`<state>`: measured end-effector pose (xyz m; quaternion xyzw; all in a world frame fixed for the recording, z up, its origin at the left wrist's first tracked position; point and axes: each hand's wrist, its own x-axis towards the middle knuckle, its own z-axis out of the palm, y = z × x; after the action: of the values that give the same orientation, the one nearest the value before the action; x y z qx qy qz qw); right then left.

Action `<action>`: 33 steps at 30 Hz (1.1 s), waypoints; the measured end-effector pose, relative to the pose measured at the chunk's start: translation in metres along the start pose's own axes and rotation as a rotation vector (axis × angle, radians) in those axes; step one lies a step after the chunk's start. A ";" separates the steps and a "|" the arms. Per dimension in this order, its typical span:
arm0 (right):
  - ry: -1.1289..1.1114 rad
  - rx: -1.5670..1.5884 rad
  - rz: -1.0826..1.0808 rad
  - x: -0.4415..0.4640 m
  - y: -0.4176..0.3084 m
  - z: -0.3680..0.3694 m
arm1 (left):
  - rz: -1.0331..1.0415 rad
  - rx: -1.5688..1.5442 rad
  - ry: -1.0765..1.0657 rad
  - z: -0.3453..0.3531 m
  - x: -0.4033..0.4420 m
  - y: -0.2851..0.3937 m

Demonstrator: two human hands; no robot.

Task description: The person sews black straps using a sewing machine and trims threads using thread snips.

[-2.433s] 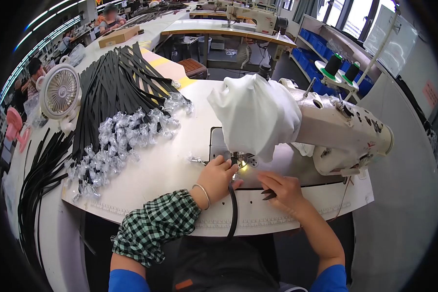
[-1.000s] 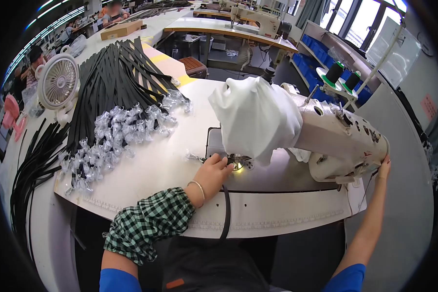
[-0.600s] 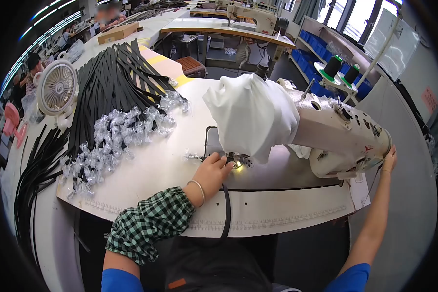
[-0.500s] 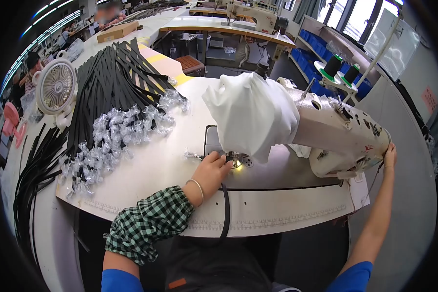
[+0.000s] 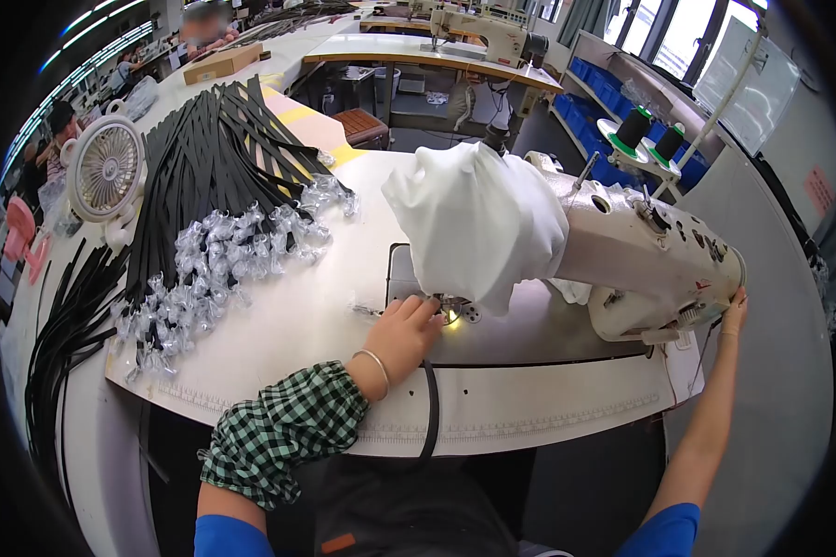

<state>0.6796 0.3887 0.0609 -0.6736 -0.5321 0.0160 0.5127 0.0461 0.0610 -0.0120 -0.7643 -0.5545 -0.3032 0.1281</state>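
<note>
My left hand (image 5: 401,336) lies by the needle of the sewing machine (image 5: 655,251), fingers bent and pressed down on a black strap (image 5: 431,408). The strap runs from under that hand over the table's front edge. A clear plastic-wrapped end (image 5: 366,309) shows just left of my fingers. White cloth (image 5: 483,213) covers the machine's head and hides the upper needle area; a small lamp lights the spot below. At the machine's right end my right hand (image 5: 735,313) grips the rim of the handwheel (image 5: 738,269), its fingertips partly hidden.
A heap of black straps (image 5: 218,139) with plastic-wrapped ends covers the table's left side; more straps (image 5: 65,343) hang over the left edge. A white fan (image 5: 107,167) stands there. Thread cones (image 5: 634,127) rise behind the machine. Another sewing machine (image 5: 483,35) and people are farther back.
My right hand has shifted a little lower along the handwheel's rim. My left hand stays by the needle, with the strap almost unmoved.
</note>
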 end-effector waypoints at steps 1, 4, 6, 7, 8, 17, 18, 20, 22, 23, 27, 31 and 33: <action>-0.011 -0.015 0.006 0.007 0.010 0.002 | 0.019 0.006 -0.012 0.004 -0.001 -0.001; 0.007 0.002 -0.024 -0.006 -0.002 0.002 | 0.008 0.027 -0.041 0.008 -0.006 -0.002; 0.005 -0.029 -0.030 -0.003 0.002 0.000 | -0.020 0.041 -0.053 0.009 -0.006 -0.001; -0.001 -0.059 -0.043 -0.001 0.003 0.000 | -0.033 0.016 -0.057 0.009 -0.007 -0.001; 0.000 -0.058 -0.042 -0.003 0.002 0.000 | -0.047 -0.008 -0.061 0.009 -0.007 -0.002; -0.079 -0.020 -0.018 0.024 0.016 -0.004 | -0.014 -0.116 -0.072 0.007 -0.005 -0.010; -0.114 -0.013 0.044 0.014 -0.008 -0.011 | -0.018 -0.114 -0.073 0.008 -0.005 -0.010; -0.152 -0.007 0.106 -0.007 -0.032 -0.008 | 0.002 -0.113 -0.065 0.009 -0.005 -0.011; -0.012 0.086 0.029 -0.020 -0.036 -0.004 | -0.007 -0.118 -0.078 0.010 -0.004 -0.011; -0.012 0.084 0.029 -0.024 -0.022 0.002 | -0.010 -0.123 -0.092 0.010 -0.004 -0.011; 0.106 0.184 -0.044 -0.022 0.010 0.015 | -0.018 -0.074 -0.036 0.011 -0.004 -0.007; 0.142 -0.087 -0.067 0.005 0.017 0.005 | 0.002 0.016 -0.047 0.010 -0.003 -0.007; 0.129 -0.088 -0.118 0.001 -0.013 -0.004 | 0.011 0.023 -0.040 0.010 -0.005 -0.006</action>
<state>0.6732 0.3856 0.0728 -0.6626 -0.5370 -0.0809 0.5158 0.0428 0.0650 -0.0236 -0.7719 -0.5561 -0.2806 0.1276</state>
